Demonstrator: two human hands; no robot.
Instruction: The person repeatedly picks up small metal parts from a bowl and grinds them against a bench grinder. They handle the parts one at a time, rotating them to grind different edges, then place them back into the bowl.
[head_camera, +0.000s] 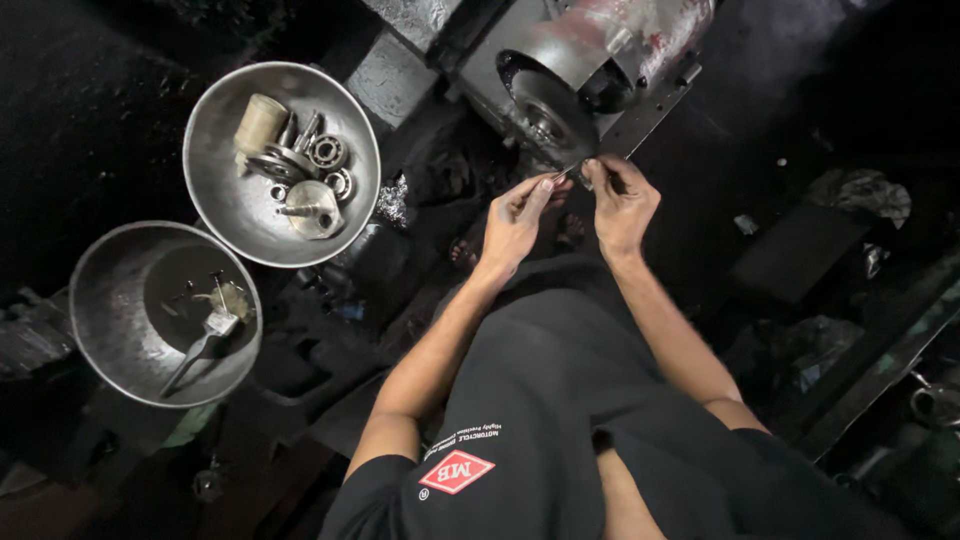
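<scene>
— What lay far left of the grip?

— Two round metal bowls on the dark, grimy floor. The lower bowl (100, 300) held a brush (205, 340) lying in dark liquid. The upper bowl (215, 190), up and left of the grip, carried loose parts: bearings (328, 152), a cream-coloured cylinder (258, 122) and a small shafted piece (310, 208).

— And the hands themselves?

— The left hand (515, 222) had its fingers pressed together, thumb against fingertips, pinching one end of a thin metal piece (568, 170). The right hand (622, 200) pinched the other end just beside it, so the two grips nearly touched. What the piece was could not be told; it was too small and blurred.

— Where did that piece sit?

— Between the two grips, held up off the floor, right below the motor's round disc (550, 112).

— Anything beyond the grip?

— Directly above it stood the grey motor housing (600, 45) with a flat bracket (650, 100) angling down toward the right hand. Below the grip were both forearms and the person's black clothing (560, 400). Well to the right lay dark scrap and a crumpled rag (865, 190).
</scene>
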